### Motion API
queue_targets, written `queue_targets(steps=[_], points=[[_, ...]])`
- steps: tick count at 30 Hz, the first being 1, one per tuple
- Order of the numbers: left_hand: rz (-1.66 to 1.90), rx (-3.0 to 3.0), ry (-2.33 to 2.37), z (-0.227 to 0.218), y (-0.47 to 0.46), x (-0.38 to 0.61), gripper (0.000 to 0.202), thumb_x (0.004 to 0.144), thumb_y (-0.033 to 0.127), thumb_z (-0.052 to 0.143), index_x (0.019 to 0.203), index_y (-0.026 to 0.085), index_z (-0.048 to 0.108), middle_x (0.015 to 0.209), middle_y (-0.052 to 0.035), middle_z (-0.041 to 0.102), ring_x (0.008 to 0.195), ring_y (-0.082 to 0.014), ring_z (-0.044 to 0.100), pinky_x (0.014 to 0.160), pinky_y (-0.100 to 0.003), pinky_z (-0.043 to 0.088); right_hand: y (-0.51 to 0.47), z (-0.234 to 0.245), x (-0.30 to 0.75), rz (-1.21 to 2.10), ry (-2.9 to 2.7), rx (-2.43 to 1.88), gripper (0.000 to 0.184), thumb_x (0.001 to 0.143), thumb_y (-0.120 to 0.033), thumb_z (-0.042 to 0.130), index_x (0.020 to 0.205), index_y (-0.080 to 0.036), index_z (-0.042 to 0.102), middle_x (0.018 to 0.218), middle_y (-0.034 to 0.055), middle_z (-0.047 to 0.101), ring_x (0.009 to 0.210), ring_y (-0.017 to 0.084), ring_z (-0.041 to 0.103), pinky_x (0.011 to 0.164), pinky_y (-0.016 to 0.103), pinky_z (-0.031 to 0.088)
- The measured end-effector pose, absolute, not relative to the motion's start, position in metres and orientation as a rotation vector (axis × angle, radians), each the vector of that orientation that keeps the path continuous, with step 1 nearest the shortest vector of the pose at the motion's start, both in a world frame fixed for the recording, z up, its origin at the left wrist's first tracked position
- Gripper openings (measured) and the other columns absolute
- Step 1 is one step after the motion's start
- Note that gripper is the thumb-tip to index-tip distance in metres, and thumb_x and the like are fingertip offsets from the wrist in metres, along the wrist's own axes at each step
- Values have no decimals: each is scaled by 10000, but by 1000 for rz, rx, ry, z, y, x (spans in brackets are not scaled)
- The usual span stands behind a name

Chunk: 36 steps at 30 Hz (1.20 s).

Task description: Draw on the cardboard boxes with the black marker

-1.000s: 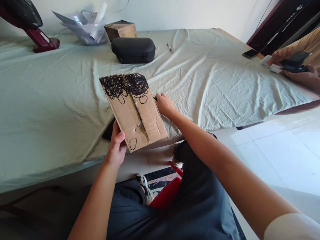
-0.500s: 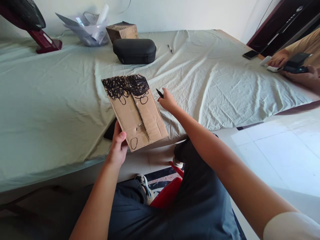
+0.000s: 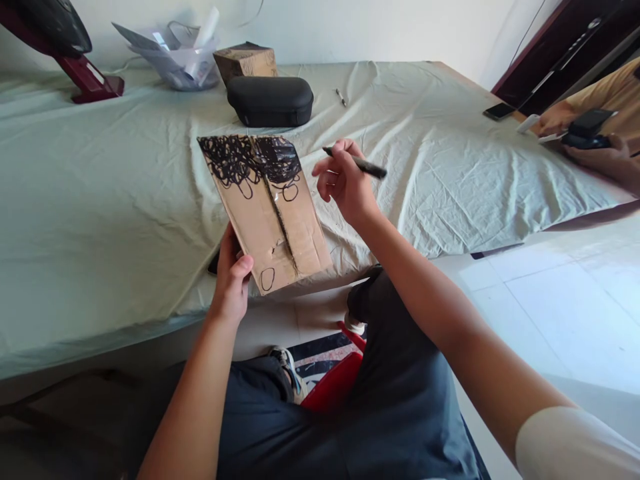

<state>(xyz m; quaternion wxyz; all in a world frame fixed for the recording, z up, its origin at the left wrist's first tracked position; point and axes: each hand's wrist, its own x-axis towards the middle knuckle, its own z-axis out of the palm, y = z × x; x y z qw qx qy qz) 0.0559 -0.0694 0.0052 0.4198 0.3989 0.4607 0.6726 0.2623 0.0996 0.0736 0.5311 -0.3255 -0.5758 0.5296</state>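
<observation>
My left hand [image 3: 233,277] grips the lower left edge of a cardboard box [image 3: 280,230], thumb on the front face and fingers hidden behind. The box is tilted up toward me over the table's front edge. Dense black scribble covers its upper part, with a few loops below and an oval near the bottom left corner. To the right of the box, apart from it, my right hand [image 3: 347,183] is closed on a black marker [image 3: 373,167]. The marker's dark tip points left, toward the scribbled part. Behind my left hand a dark flat object [image 3: 213,264] is mostly hidden.
A pale green cloth [image 3: 125,200] covers the table. At the back are a black case [image 3: 270,101], a second cardboard box [image 3: 250,61], a plastic basket [image 3: 187,70] and a pen [image 3: 341,97]. A phone [image 3: 499,111] lies near another person's hands [image 3: 595,133] at the right.
My right hand has risen and turned, so the marker now lies across it with its barrel showing. The box in my left hand has shifted slightly up and tilted.
</observation>
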Motion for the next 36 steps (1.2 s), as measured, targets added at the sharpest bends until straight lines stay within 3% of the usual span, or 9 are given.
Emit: queue_targets(steps=[2,5,10,14,21,26,30,36], points=[[1683,1042,1121,7,-68,59,826,782,688,943,1502,329,759,1659,-93,704,1682,-430,543,1364,-527,522,76,77,261,1170,-1462,-668,507,1112,-804,394,1222,-328,528,766,-30,672,548,192,522,509,340,416],[1672,1071,1091,2,-68,61,887,806,681,933,1591,338,704,1697,-112,674,1632,-445,590,1306,-560,563,50,78,259,877,-1620,-540,510,1148,-704,435,1431,-308,585,760,-35,613,647,231,548,679,406,527],[1652,1120,1111,-11,-70,60,943,818,669,936,1660,363,642,1765,-107,612,1639,-423,572,1282,-543,562,43,87,256,629,-1853,-532,309,1057,-590,571,1106,-311,695,972,37,730,843,252,700,912,467,634],[1626,1140,1125,-8,-72,60,967,827,673,927,1684,366,602,1764,-112,612,1631,-423,575,1264,-543,574,41,99,254,621,-1912,-415,259,1099,-433,561,1068,-280,767,966,4,783,874,228,751,1058,481,597],[1578,1039,1119,1,-78,64,1109,767,647,976,1740,367,526,1584,-150,724,1541,-429,661,1209,-553,611,37,99,248,735,-1809,-575,214,1068,-524,616,1061,-333,713,902,14,727,789,230,717,823,385,692],[1567,1025,1143,4,-79,67,1105,737,660,986,1714,384,548,1647,-153,679,1554,-450,644,1113,-533,657,36,102,249,725,-1841,-477,331,1111,-566,559,1119,-301,757,969,28,775,853,234,761,850,413,694],[1569,1076,1144,4,-78,67,1048,773,659,968,1702,394,562,1738,-134,610,1651,-441,560,1173,-528,637,36,105,251,710,-1873,-416,301,1138,-459,556,1154,-263,783,1081,33,836,923,213,798,974,402,688],[1566,1075,1153,3,-77,65,1077,773,691,966,1714,374,551,1740,-143,609,1635,-447,571,1199,-529,618,42,104,251,631,-1935,-412,266,1136,-375,559,1137,-267,802,1072,34,848,935,208,797,1007,386,681]])
